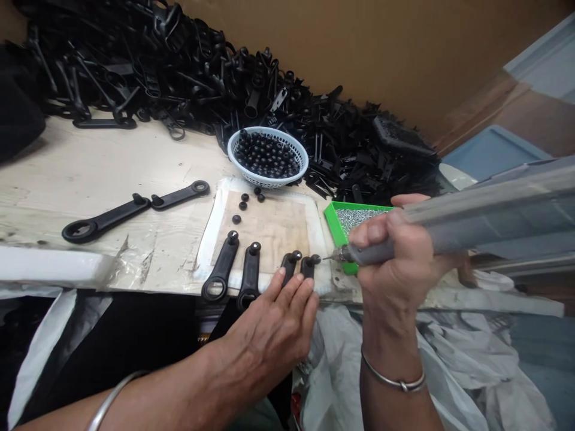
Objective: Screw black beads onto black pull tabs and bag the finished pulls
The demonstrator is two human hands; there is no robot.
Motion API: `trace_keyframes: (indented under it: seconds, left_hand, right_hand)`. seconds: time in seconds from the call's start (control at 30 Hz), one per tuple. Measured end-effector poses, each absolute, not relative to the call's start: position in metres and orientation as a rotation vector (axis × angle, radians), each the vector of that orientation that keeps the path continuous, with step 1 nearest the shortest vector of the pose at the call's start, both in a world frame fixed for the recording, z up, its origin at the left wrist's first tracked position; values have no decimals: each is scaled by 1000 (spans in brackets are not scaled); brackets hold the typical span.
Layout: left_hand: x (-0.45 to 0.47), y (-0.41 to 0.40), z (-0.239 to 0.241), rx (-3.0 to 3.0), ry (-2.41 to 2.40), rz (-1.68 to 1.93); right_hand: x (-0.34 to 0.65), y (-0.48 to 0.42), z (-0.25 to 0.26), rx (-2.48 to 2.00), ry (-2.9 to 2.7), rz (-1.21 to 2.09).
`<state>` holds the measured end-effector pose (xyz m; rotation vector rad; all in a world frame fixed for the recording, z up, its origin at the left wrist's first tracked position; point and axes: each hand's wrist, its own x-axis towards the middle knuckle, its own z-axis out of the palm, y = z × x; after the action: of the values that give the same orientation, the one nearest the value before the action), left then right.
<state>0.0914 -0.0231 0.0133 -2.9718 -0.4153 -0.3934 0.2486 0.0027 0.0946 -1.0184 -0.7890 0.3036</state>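
Observation:
My right hand point(395, 251) is wrapped round a grey electric screwdriver point(449, 221). Its thin bit points left, its tip close to the knob on a black crank handle point(308, 266). Whether the bit touches the knob I cannot tell. The fingers of my left hand point(285, 314) lie stretched out over this handle and a second black crank handle point(290, 261), pressing them onto the cloth pad point(269, 218); their lower ends are hidden. To the left lie two more black crank handles, one point(222, 263) beside the other point(250, 272), each with a knob at its upper end.
A white basket point(231, 152) holds black knobs; several loose knobs point(236, 219) lie below it. A green tray point(333, 224) holds small screws, partly behind my right hand. Two handles without knobs point(108, 218) lie left. A heap of black parts point(179, 66) lines the back.

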Motion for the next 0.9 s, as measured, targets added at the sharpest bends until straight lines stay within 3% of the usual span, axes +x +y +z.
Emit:
trace_keyframes:
  seconds: [0.9]
  left_hand:
    - [93,-21,13,-2980,-383,-409]
  right_hand:
    - [237,8,98,-989,-783,343]
